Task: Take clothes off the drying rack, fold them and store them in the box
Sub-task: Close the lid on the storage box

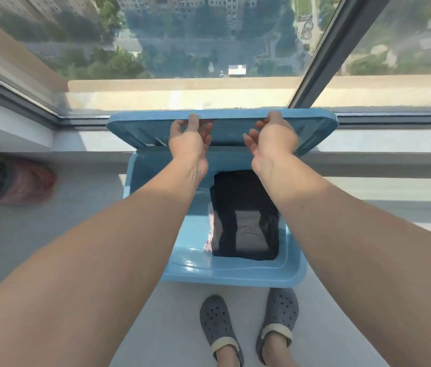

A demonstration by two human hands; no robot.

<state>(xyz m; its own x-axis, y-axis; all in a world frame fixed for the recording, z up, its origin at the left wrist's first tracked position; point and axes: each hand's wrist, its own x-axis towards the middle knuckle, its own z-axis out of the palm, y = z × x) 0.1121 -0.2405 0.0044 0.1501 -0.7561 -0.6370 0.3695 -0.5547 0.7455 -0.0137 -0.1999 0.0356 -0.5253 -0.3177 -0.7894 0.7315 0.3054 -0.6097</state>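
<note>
Gripping the far edge of a light-blue plastic lid (309, 133) above an open light-blue plastic box (235, 274) on the floor.

Left hand (190, 139) and right hand (275, 136) both curled over the lid's rim, lid tilted by the window. Folded black garment (246, 223) inside the box, over a white patterned cloth (210, 234). Grey perforated clogs (217, 324) just beside the box.
</note>
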